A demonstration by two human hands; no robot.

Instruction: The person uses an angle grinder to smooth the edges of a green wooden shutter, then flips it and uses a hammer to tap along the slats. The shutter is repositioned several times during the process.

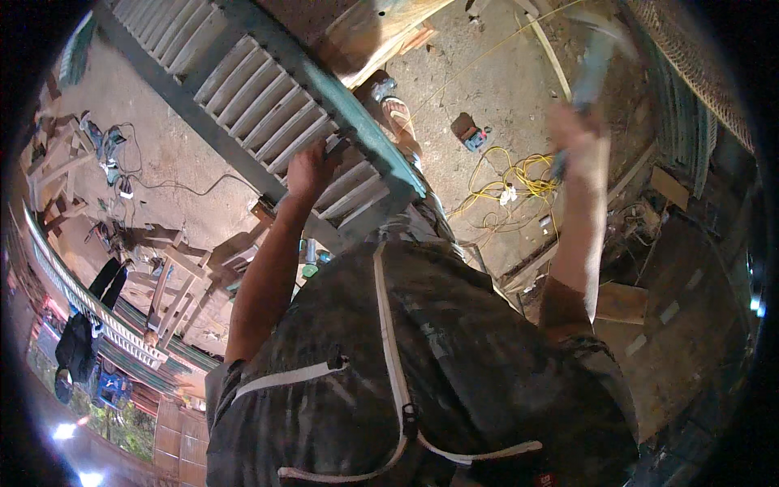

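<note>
A louvred shutter [268, 105] with pale slats and a grey-green frame lies slantwise in front of me. My left hand [309, 172] rests on its slats near the closer end, fingers closed round a small dark piece that I cannot make out. Out to the right, my right hand [578, 134] is raised and grips a hammer [595, 69] with a bluish handle. Motion smears the hammer, and its head shows only as a pale arc.
Yellow cord [527, 174] lies coiled on the dirt floor, with a small blue-and-dark object [471, 134] close by. A wooden board [389, 32] is beyond the shutter. Wooden frames [182, 284] and a power tool with a cable [105, 150] are at left. Another person [77, 349] is at far left.
</note>
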